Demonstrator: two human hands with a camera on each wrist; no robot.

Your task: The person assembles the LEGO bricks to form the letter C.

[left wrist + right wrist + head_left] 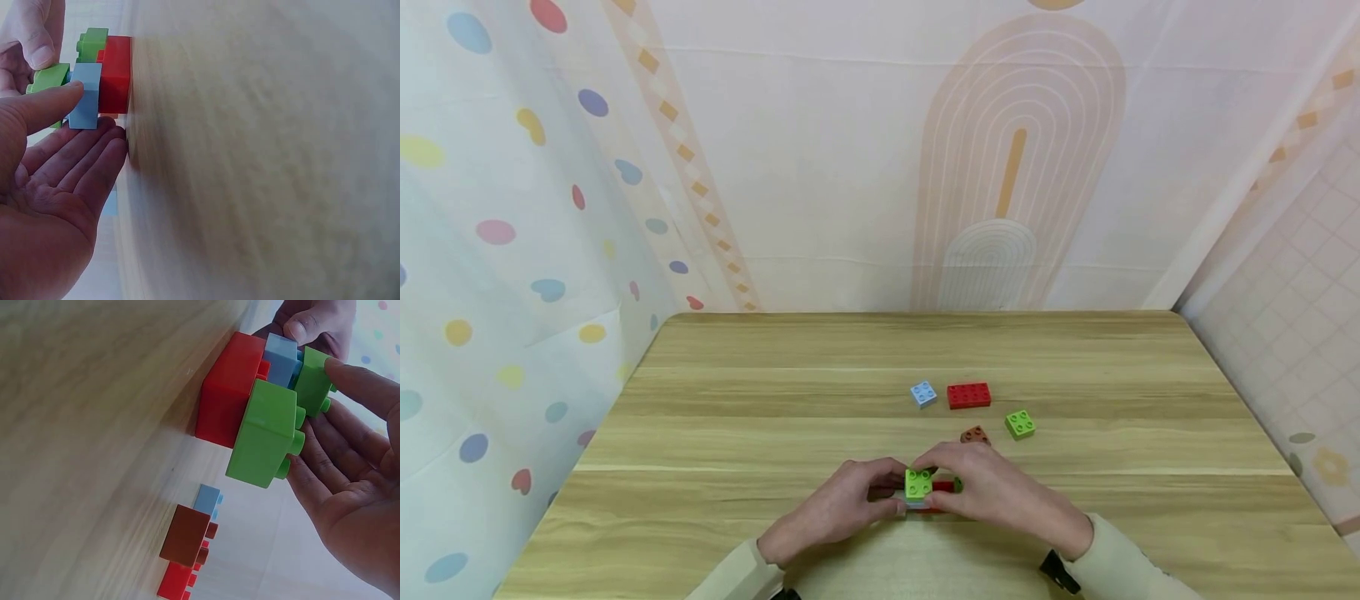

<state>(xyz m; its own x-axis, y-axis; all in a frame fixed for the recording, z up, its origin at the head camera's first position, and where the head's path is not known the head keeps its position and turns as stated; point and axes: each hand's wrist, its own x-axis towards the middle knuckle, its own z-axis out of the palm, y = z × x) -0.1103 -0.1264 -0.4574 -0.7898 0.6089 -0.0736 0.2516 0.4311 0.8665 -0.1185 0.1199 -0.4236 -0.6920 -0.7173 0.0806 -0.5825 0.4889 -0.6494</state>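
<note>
A red brick lies on the table with a green brick on one end and a light blue brick on the other. My left hand pinches the light blue brick, its thumb on the near side and fingers on the far side. With thumb and fingertips, my right hand holds a second green brick over the light blue one. That brick tilts slightly, and some blue studs show beneath it in the right wrist view. From the head view, my right hand hides most of the first green brick.
Beyond the hands lie loose bricks on the wooden table: a small light blue one, a longer red one, a green one, and a brown one just past my right hand. Patterned curtains stand behind the table.
</note>
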